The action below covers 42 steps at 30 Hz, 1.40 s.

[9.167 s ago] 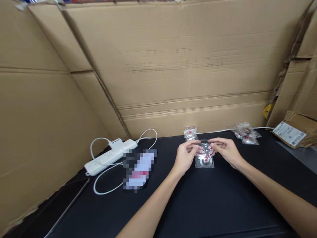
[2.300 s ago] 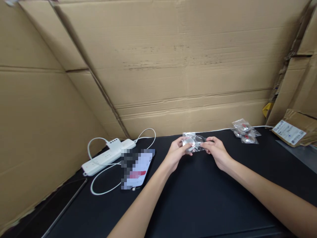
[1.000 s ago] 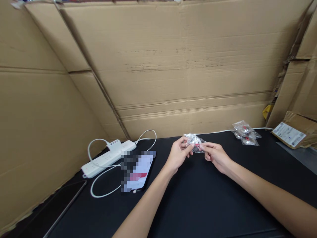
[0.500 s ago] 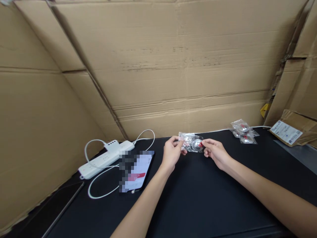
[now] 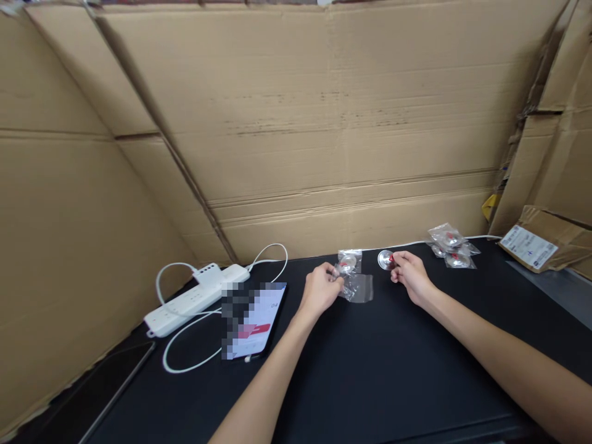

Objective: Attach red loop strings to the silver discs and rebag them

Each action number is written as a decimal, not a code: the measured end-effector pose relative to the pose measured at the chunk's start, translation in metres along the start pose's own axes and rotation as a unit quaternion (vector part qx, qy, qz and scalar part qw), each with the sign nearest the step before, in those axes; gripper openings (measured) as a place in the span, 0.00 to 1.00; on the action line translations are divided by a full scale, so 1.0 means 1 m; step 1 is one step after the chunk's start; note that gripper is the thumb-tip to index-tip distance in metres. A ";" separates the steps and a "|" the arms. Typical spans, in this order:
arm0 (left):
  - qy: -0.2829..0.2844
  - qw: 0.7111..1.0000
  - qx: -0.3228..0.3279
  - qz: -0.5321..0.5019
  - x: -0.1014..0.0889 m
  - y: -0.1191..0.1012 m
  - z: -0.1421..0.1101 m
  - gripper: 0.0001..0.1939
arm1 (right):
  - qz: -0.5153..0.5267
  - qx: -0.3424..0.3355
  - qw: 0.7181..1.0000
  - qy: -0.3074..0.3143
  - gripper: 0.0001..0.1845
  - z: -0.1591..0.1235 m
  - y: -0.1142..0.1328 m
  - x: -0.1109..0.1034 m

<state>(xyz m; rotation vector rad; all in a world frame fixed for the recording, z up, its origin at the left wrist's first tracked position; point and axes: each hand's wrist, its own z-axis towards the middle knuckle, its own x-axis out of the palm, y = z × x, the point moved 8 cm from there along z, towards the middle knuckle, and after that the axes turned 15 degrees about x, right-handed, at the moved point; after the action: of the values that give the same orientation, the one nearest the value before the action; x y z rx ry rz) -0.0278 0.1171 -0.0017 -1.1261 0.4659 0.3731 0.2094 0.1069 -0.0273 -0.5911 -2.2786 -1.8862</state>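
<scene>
My left hand (image 5: 319, 290) is closed, pinching the corner of an empty clear plastic bag (image 5: 358, 287) that hangs just over the black table (image 5: 379, 376). My right hand (image 5: 409, 274) is closed on a small round silver disc with a red mark (image 5: 385, 259), held a little to the right of the bag. Behind the bag, a sealed clear packet with another disc (image 5: 348, 263) lies by the cardboard wall.
A pile of similar sealed packets (image 5: 451, 245) lies at the back right. A white power strip (image 5: 197, 297) with looping cables and a phone (image 5: 252, 319) sit at the left. Cardboard walls (image 5: 324, 135) enclose the table; a labelled cardboard box (image 5: 541, 243) stands at the right.
The disc has come out of the bag: my right hand drew it off to the right while my left hand kept the emptied bag. Earlier both hands held the packet together.
</scene>
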 end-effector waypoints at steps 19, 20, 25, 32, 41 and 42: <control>0.023 0.976 0.210 0.051 0.013 -0.073 -0.014 0.13 | -0.078 -0.046 0.994 0.064 0.18 -0.021 0.001 0.032; 0.044 0.976 0.212 0.006 0.018 -0.077 -0.016 0.14 | -0.085 -0.050 0.992 0.078 0.18 -0.025 0.002 0.037; 0.067 0.975 0.186 -0.106 0.027 -0.074 -0.016 0.12 | -0.103 -0.058 0.986 0.121 0.19 -0.036 0.004 0.050; 0.058 0.981 0.142 -0.120 0.029 -0.059 -0.013 0.09 | -0.171 -0.127 0.976 0.051 0.16 -0.028 0.027 0.019; 0.119 0.937 0.294 0.147 0.056 -0.090 -0.039 0.10 | -0.600 -0.322 0.730 0.058 0.05 -0.052 0.037 -0.003; 0.122 0.929 0.309 0.166 0.058 -0.091 -0.041 0.10 | -0.607 -0.325 0.722 0.069 0.05 -0.054 0.036 -0.001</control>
<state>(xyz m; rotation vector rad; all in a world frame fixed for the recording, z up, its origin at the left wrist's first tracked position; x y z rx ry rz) 0.0609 0.0472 0.0229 -0.4733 0.9275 0.3447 0.2156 0.0594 0.0171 1.3893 -1.8684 -3.0627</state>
